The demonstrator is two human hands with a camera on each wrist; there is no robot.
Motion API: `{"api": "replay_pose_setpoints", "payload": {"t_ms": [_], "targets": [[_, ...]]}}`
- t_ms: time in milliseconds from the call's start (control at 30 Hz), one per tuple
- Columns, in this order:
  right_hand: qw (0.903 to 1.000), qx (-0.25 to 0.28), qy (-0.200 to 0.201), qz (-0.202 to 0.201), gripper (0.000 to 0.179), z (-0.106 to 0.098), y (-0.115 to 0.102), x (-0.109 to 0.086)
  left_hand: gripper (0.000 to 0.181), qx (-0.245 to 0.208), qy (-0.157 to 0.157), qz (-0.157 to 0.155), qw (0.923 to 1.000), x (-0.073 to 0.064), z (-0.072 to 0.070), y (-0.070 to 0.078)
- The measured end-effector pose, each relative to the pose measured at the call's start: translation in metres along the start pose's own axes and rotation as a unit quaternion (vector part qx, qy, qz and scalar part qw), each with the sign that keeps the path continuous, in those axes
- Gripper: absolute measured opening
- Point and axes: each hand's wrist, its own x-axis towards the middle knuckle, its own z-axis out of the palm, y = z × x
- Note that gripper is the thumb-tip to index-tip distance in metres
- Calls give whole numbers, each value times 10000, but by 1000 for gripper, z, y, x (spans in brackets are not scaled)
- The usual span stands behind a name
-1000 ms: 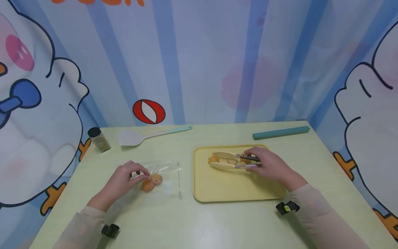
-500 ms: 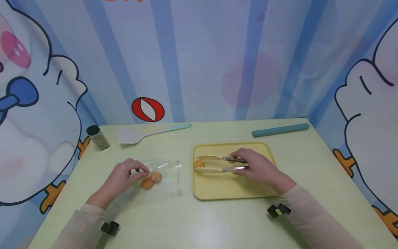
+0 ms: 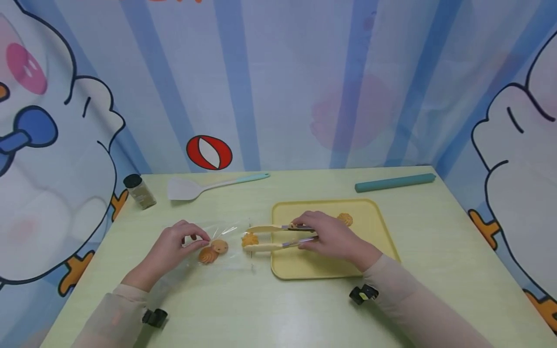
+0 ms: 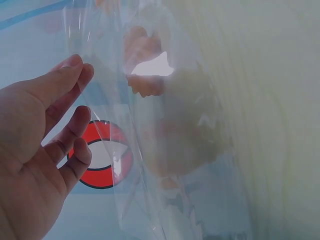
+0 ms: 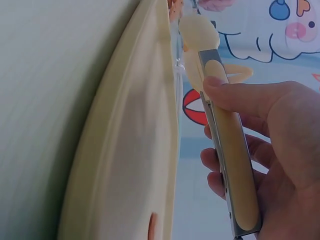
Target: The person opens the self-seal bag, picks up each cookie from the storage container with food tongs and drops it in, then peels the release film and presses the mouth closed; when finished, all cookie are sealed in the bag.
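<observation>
My left hand [image 3: 174, 249] pinches the edge of a clear plastic bag [image 3: 237, 263] between thumb and index finger; the left wrist view shows its film [image 4: 175, 210] lifted there. Inside the bag are a swirled cookie [image 3: 208, 255] and a round, smooth cookie [image 3: 219, 247]. My right hand [image 3: 332, 237] grips tongs [image 3: 266, 247] with cream tips and metal arms, thumb laid along the handle [image 5: 232, 165]. Between the tong tips sits a star-shaped cookie [image 3: 250, 239], right at the bag's open end. The tongs reach over the left rim of a yellow tray [image 3: 313, 270].
Another cookie [image 3: 345, 219] lies on the tray behind my right hand. Along the back of the table are a spice jar [image 3: 140, 192] with a black lid, a white spatula [image 3: 184, 189] and a teal rolled stick [image 3: 395, 182]. A printed curtain [image 3: 287, 96] stands behind.
My right hand has carried the star-shaped cookie in the tongs leftward from above the tray to the bag's open end. My left hand stays in place, pinching the bag.
</observation>
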Motion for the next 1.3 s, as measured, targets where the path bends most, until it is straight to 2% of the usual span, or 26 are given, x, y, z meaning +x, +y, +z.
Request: {"api": "replay_pose_setpoints", "payload": {"t_ms": [333, 633, 1067, 1300], "targets": [[9991, 52, -155, -386, 49, 20, -11, 27, 15, -67, -10, -20, 10000, -4, 0, -1], [9976, 103, -225, -641, 50, 31, -21, 41, 15, -102, 204, 267, 9994, -5, 1, -1], [9971, 26, -332, -684, 47, 38, -31, 46, 14, -160, 127, 230, 9995, -4, 1, 2], [9979, 69, -287, -569, 49, 32, -32, 38, 13, -132, 135, 170, 9997, -5, 0, 2]]}}
